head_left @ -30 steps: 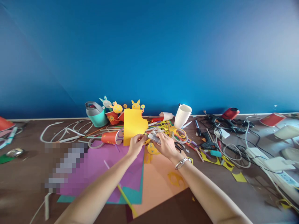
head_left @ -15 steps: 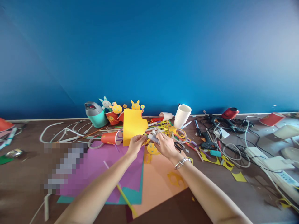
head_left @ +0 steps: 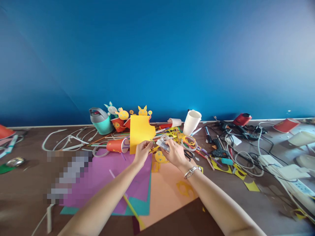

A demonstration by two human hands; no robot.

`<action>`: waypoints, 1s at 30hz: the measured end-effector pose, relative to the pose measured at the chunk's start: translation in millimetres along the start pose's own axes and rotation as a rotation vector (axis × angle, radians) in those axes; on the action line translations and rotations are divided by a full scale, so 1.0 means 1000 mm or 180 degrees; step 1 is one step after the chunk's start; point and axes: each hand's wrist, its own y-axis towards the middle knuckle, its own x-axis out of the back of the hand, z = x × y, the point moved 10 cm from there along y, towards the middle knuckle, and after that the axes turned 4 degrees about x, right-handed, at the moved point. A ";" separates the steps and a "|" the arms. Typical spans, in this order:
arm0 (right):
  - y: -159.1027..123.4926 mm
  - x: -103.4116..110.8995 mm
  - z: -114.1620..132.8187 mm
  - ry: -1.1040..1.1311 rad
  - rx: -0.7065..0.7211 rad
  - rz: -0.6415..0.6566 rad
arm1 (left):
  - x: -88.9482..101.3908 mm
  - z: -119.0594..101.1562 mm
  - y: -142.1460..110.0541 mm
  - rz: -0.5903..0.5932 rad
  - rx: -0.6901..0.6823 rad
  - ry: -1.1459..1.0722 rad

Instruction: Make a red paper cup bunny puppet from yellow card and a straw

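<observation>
The right hand (head_left: pixel 175 154) is grasping a small, translucent whitish tube (head_left: pixel 162 145) between curled fingers, right of the lower centre of the frame. The left hand (head_left: pixel 142 152) is pinching something tiny between thumb and forefinger, too small to identify, just beside the tube's tip. A flat, smooth yellow sheet (head_left: pixel 139 132) with a curved cut-out is standing upright behind the left hand. A round yellow paper face (head_left: pixel 160 156) is lying below the tube, near a matte peach sheet (head_left: pixel 167 193). At lower left, a purple sheet (head_left: pixel 103 167) is overlapping a teal one (head_left: pixel 137 206); an orange paper cup (head_left: pixel 115 145) is lying on its side above. Pale, tapered cups (head_left: pixel 192 122) are standing nested at right of centre. Compared with the earlier frame, the left fingertips are showing slightly more clearance from the tube; the surrounding items are remaining in place.
</observation>
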 end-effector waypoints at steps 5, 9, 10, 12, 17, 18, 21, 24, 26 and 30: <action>-0.001 -0.002 0.002 0.0172 -0.0082 0.0042 | 0.002 -0.002 0.001 -0.0018 -0.0199 0.0306; -0.001 -0.001 0.001 0.0159 -0.0121 0.0039 | 0.002 0.000 0.001 -0.0018 -0.0204 0.0448; -0.001 -0.001 0.001 0.0151 -0.0119 0.0036 | 0.002 0.001 0.001 -0.0013 -0.0208 0.0463; -0.001 -0.002 0.002 0.0135 -0.0108 0.0033 | 0.002 0.001 0.001 -0.0013 -0.0218 0.0457; -0.001 -0.003 0.003 0.0044 -0.0019 0.0040 | -0.001 0.002 -0.001 0.0004 -0.0095 0.0343; -0.001 -0.003 0.004 0.0015 0.0012 0.0051 | -0.002 0.002 -0.001 0.0015 -0.0035 0.0286; -0.001 -0.005 0.008 -0.0070 0.0147 0.0117 | -0.004 0.003 -0.003 0.0037 0.0136 0.0099; -0.001 -0.006 0.011 -0.0161 0.0263 0.0183 | -0.006 0.001 -0.004 0.0051 0.0243 -0.0012; -0.001 -0.006 0.012 -0.0236 0.0308 0.0203 | -0.007 0.000 -0.004 0.0073 0.0283 -0.0073; -0.001 -0.007 0.012 -0.0405 0.0414 0.0207 | -0.007 0.001 -0.004 0.0111 0.0339 -0.0159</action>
